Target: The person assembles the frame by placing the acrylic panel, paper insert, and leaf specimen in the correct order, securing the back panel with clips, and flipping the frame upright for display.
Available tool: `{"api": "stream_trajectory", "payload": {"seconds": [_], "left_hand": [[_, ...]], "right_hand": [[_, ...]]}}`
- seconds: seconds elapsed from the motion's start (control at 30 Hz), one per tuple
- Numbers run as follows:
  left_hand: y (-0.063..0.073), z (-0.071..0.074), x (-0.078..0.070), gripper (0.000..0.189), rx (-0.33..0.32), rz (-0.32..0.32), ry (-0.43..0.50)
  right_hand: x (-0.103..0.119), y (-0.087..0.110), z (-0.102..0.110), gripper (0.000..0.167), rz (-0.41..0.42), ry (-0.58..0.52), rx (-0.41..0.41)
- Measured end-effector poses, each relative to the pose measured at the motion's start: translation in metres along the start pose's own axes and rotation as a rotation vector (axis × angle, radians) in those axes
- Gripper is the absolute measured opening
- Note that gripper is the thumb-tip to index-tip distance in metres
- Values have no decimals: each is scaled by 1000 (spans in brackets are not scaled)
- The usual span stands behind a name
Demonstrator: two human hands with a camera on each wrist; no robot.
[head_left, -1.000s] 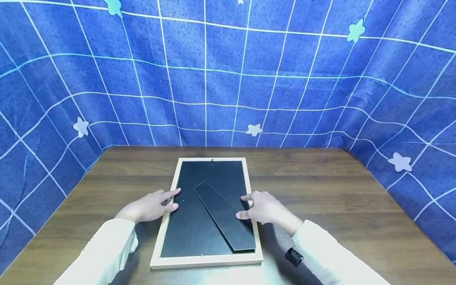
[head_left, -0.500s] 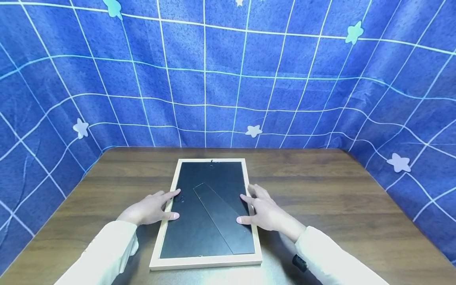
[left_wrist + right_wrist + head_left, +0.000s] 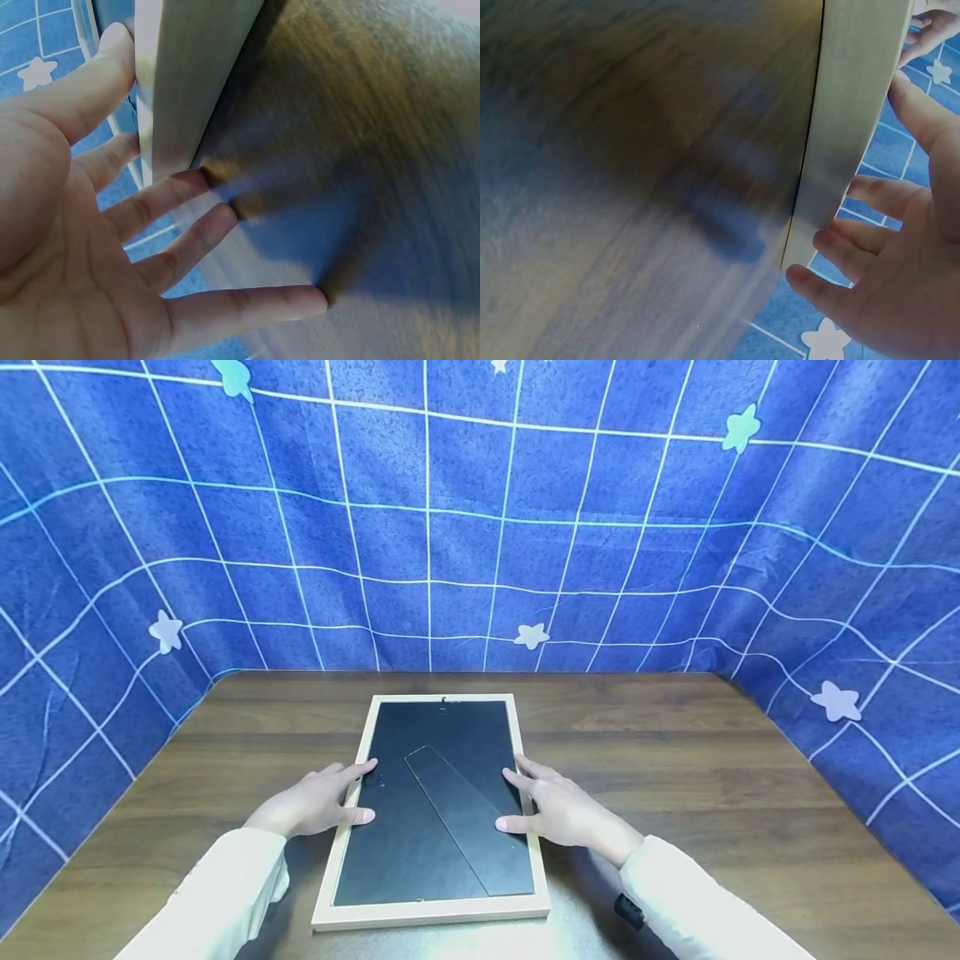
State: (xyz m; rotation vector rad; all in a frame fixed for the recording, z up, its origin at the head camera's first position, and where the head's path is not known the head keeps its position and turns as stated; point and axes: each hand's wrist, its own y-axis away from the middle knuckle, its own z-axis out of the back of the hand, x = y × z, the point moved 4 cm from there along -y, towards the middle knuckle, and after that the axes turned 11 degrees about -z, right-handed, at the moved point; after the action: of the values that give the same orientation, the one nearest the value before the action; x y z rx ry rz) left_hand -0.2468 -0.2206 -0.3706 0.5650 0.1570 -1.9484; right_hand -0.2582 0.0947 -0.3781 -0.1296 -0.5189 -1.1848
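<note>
One frame (image 3: pixel 423 822) lies between left grip (image 3: pixel 315 797) and right grip (image 3: pixel 561 810), touching both.

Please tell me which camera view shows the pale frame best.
The head view does: it takes in all four sides of the pale frame around its black panel, with only parts of the left and right sides covered. The left and right wrist views each show mainly one outer side, close up and cut off at top.
</note>
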Motion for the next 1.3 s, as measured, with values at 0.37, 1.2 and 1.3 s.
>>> {"api": "stream_trajectory", "payload": {"seconds": [0.37, 1.2, 1.3], "left_hand": [[1, -2, 2, 85, -5, 16, 0], [-6, 0, -7, 95, -17, 35, 4], [-9, -1, -11, 95, -24, 18, 3]], "right_hand": [[1, 2, -2, 77, -30, -13, -19], [-11, 7, 0, 81, -31, 51, -38], [-16, 8, 3, 82, -39, 46, -36]]}}
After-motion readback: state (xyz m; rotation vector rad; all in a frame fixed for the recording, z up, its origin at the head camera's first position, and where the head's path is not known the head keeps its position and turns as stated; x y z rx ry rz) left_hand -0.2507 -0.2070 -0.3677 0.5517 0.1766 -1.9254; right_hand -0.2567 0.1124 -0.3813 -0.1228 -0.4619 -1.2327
